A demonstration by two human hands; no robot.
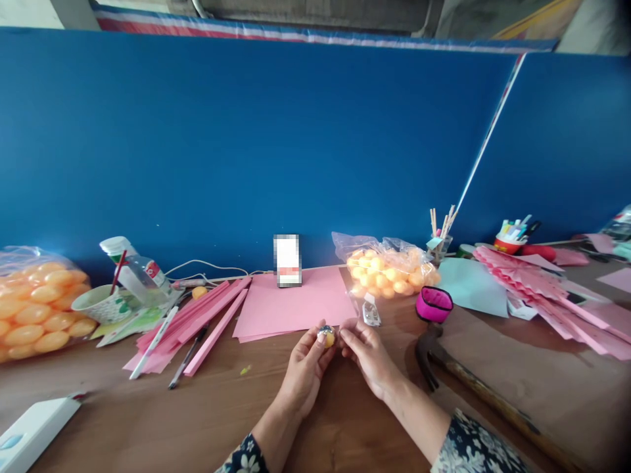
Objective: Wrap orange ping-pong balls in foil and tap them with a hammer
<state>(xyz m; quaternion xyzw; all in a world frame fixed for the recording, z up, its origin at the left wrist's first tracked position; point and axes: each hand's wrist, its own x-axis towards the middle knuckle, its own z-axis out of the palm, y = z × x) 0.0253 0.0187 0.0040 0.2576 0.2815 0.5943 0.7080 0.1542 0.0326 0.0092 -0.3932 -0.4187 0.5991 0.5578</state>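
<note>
Between the fingertips of my left hand (pixel 306 364) is a small yellow ball (pixel 328 340), its upper part dark and silvery. My right hand (pixel 367 358) is close beside it, thumb and fingers pinched together; whatever they hold is too small to make out. Both hands are above the brown table, just in front of a stack of pink paper sheets (pixel 296 302). A small clear packet (pixel 371 312) lies a little beyond my right fingers. Behind that sits a plastic bag of yellow-orange balls (pixel 387 269).
A claw hammer (pixel 486 387) and a magenta wristband (pixel 434 304) lie at the right, near folded pink paper (pixel 537 289). To the left are pink strips (pixel 197 315), pens, a paper cup (pixel 101 302), a tilted bottle (pixel 142 272) and another bag of balls (pixel 39 305). A blue partition (pixel 246 144) stands behind.
</note>
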